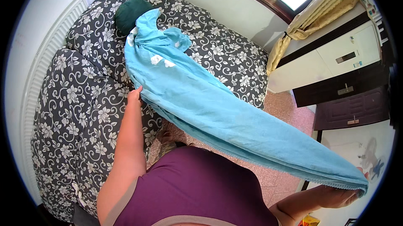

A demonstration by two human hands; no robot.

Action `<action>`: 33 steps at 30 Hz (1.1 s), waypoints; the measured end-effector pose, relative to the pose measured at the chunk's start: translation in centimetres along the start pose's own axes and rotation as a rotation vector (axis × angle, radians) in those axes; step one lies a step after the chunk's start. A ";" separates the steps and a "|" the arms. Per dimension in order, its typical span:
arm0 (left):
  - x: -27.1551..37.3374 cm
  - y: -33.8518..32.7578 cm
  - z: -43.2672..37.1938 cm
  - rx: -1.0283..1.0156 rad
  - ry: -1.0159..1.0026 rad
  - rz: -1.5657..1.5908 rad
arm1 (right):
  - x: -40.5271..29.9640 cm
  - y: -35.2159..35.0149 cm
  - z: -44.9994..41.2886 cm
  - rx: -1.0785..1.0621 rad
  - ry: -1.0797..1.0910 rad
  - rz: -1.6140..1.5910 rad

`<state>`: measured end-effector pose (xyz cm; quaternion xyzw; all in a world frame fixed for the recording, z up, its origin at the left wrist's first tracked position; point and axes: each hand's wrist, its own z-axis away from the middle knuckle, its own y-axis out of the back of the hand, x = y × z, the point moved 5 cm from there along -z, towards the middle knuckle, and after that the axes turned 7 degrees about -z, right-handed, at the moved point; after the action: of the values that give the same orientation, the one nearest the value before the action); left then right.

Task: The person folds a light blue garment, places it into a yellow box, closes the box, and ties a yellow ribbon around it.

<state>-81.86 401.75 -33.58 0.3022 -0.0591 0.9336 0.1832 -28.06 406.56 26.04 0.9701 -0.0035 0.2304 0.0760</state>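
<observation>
A light blue cloth garment [201, 96] with white flower patches is stretched across the view from upper left to lower right. Its gathered, sleeved end rests on a sofa with a black and white floral cover [104, 112]. My left hand [135, 96] pinches the garment's near edge over the sofa. At the far right, my right hand [344, 196] grips the lace-trimmed hem, its fingers partly hidden by the cloth. Between my hands the fabric hangs folded lengthwise above the floor.
A round dark green cushion [132, 15] lies beside the garment's upper end. A white radiator [52, 49] runs along the left wall. Tied beige curtains [292, 33] hang by the window at upper right. Dark doors [352, 106] stand to the right, above a speckled pink floor [264, 175].
</observation>
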 end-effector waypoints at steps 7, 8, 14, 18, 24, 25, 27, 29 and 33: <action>-3.6 -0.4 -3.0 0.064 0.116 -0.022 | 2.2 -1.1 1.3 0.027 -0.026 -0.008; -3.8 -1.1 -3.0 0.042 0.130 -0.021 | 8.8 -1.4 3.1 0.085 -0.288 -0.491; -4.0 -3.0 -2.4 0.023 0.173 -0.073 | 4.7 -1.4 3.5 0.142 -0.630 -0.779; -4.8 -3.7 -1.8 -0.053 0.319 0.170 | 1.2 -0.1 0.7 0.065 -0.338 -0.276; -4.1 -5.8 0.9 0.052 0.293 -0.107 | 0.0 0.9 0.5 0.066 -0.243 -0.143; -4.5 -6.2 -0.1 0.044 0.293 -0.116 | -0.3 1.1 0.5 0.068 -0.242 -0.108; -5.1 -4.3 -2.5 0.116 0.263 -0.248 | 0.5 1.0 1.1 0.078 -0.571 -0.367; -5.8 -4.5 -2.8 0.057 0.191 -0.309 | 0.0 1.2 1.2 0.126 -0.697 -0.486; -5.4 -6.0 -1.6 -0.056 0.113 -0.542 | -0.4 2.5 0.6 0.033 -0.376 -0.131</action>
<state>-76.41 406.02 -38.08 0.2494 0.0083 0.8639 0.4375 -28.23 404.03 25.68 0.9953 0.0494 0.0399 0.0729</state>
